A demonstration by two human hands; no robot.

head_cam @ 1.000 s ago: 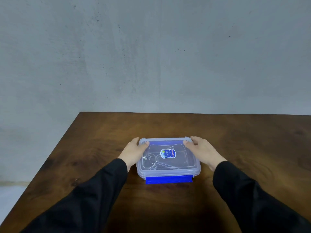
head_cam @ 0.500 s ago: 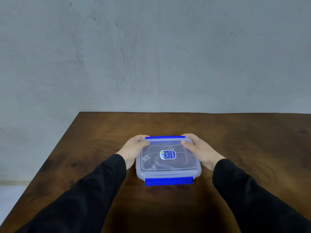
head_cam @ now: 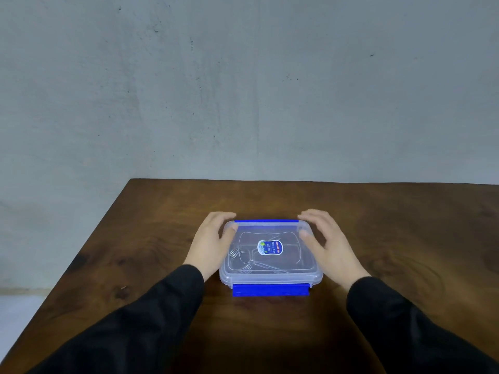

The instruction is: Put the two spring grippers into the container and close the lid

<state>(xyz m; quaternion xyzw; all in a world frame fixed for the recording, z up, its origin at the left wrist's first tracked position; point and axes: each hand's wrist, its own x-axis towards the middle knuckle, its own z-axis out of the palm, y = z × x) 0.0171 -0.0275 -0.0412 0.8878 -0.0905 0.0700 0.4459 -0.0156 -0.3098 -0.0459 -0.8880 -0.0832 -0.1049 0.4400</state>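
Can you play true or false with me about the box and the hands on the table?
1. The lid sits on the container. True.
2. The near latch is red. False, it is blue.
3. Coiled metal shows through the clear lid. True.
4. The left hand rests beside the container. True.
5. The right hand holds a cup. False, it is at the container's right side with nothing in it.
6. The table is white. False, it is brown wood.

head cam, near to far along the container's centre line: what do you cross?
near blue latch → clear lid → oval sticker → far blue latch → bare wooden table → grey wall
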